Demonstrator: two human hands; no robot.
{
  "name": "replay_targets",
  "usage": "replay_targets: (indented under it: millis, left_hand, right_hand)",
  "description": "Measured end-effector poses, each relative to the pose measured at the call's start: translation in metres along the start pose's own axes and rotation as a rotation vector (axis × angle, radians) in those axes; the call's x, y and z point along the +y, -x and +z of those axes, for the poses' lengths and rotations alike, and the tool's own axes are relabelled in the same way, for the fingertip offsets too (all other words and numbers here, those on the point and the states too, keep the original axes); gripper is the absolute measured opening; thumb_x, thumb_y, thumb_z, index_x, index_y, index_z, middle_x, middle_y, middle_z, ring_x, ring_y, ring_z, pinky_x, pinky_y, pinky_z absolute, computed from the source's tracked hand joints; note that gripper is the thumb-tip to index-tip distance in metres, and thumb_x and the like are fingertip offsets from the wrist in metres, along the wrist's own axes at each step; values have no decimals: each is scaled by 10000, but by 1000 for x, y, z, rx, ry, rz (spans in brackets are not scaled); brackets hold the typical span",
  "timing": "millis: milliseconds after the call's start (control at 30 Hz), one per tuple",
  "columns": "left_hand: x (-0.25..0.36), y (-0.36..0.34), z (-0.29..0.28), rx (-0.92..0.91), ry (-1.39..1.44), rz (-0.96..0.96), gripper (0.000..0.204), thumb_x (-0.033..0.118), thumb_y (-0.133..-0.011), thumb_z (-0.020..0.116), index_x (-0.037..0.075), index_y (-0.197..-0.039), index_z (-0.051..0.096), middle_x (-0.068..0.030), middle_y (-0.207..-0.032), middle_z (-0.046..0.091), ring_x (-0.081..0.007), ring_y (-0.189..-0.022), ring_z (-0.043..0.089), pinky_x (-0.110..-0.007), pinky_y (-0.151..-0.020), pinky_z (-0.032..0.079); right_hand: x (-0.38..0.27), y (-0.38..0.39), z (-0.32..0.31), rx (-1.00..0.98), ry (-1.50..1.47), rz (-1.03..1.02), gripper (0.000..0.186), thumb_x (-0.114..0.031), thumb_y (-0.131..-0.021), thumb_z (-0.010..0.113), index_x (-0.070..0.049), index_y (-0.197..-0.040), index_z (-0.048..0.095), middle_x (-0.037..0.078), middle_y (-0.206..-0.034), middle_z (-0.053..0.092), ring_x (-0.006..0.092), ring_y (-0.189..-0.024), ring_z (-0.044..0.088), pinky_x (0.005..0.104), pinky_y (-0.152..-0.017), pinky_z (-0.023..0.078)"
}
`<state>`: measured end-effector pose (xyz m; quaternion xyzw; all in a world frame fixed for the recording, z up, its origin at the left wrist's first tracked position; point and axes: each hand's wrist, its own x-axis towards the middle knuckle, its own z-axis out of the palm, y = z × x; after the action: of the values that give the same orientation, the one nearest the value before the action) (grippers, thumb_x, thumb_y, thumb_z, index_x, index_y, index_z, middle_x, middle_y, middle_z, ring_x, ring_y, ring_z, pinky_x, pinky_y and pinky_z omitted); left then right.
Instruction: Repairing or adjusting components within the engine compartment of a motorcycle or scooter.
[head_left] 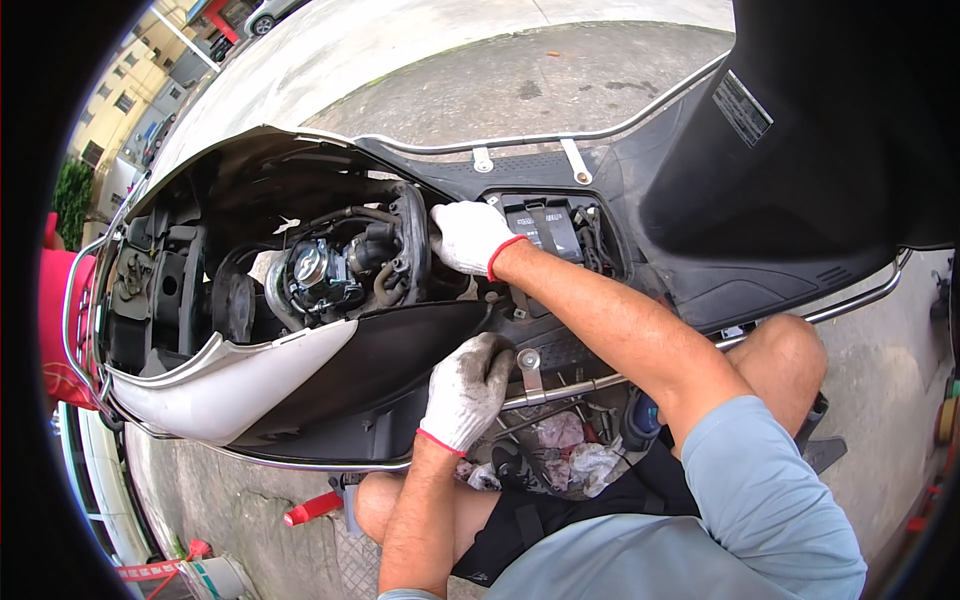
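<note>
A scooter with an open engine bay lies across the view, its carburetor [312, 270] exposed. My right hand [470, 236], in a white red-cuffed glove, reaches to the black upright frame [412, 240] at the bay's right end, fingertips curled out of sight. Beside it is a battery [540, 230] in the floorboard well. My left hand [470, 385], in a soiled white glove, is curled at the lower edge of the white and black side panel [250, 385], near a metal bracket [531, 370]; what its fingers hold is hidden.
Scattered tools and rags [560, 440] lie beneath my arms, near a red tool [310, 508] on the pavement [220, 490]. The scooter's black front shield [800, 150] fills the upper right. A red object [65, 320] stands at the left. A car [275, 15] and buildings are behind.
</note>
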<state>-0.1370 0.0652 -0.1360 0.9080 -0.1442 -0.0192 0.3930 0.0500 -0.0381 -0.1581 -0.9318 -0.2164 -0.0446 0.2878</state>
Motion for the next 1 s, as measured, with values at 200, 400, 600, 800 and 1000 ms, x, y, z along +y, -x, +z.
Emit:
replay_targets:
  millis: [200, 400, 600, 800, 1000]
  left_hand:
    - [2, -2, 1, -24, 2, -1, 113, 38, -939, 618, -32, -1002, 680, -189, -870, 694, -276, -763, 680, -350, -728, 531]
    - [2, -1, 1, -13, 3, 15, 106, 29, -936, 619, -31, -995, 682, -190, -876, 694, -273, -765, 680, -347, -727, 530]
    - [5, -1, 0, -27, -18, -7, 103, 24, -941, 612, -28, -996, 682, -173, -887, 699, -248, -774, 681, -340, -735, 534]
    - [5, 0, 0, -27, 22, -64, 120, 116, -927, 637, 27, -976, 699, -198, -914, 699, -395, -864, 686, -426, -752, 547]
    - [7, -1, 3, -34, 8, -36, 115, 113, -920, 638, 28, -971, 697, -196, -905, 695, -396, -853, 681, -423, -736, 546]
  right_hand:
    - [6, 0, 6, 45, 1, -60, 258, -224, -877, 588, -22, -1018, 664, 213, -982, 716, 394, -931, 702, 500, -812, 554]
    - [12, 4, 9, 67, -111, -110, 273, -180, -857, 564, -15, -1066, 624, 217, -1007, 688, 404, -968, 674, 496, -848, 541]
    - [15, 2, 8, 124, -164, -119, 305, -165, -847, 534, -28, -1093, 652, 231, -1040, 678, 413, -1007, 655, 491, -893, 529]
    - [10, -2, -1, -26, -124, 5, 304, -176, -845, 547, -46, -1074, 698, 219, -1070, 711, 399, -1057, 666, 483, -919, 529]
    - [19, -6, 2, -10, -206, -3, 300, -210, -857, 580, -60, -1084, 705, 202, -1084, 716, 392, -1063, 663, 471, -932, 522]
